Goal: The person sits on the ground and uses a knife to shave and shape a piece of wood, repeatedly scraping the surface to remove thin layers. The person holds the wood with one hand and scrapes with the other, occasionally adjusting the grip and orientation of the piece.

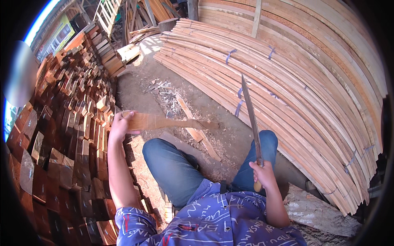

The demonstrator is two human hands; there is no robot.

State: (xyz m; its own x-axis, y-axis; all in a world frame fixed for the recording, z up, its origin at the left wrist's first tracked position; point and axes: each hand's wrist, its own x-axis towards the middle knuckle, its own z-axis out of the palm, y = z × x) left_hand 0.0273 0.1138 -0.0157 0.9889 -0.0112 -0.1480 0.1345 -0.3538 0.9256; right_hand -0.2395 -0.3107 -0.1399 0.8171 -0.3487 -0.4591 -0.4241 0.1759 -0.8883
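My left hand (120,126) is closed on the broad end of a flat wooden paddle-shaped piece (158,121), whose narrower end points right over the ground. In my right hand (264,174) is a machete (252,117), gripped by its light wooden handle, with the long dark blade standing up and leaning slightly left. Blade and wooden piece are apart. Below the wooden piece, a narrow board (208,144) lies among shavings between my knees.
Stacked dark wood blocks (61,164) rise close on my left. Long planks bundled with blue ties (230,57) fill the right side. Wood shavings (164,92) litter the dirt floor ahead. A rough log (316,209) lies beside my right elbow.
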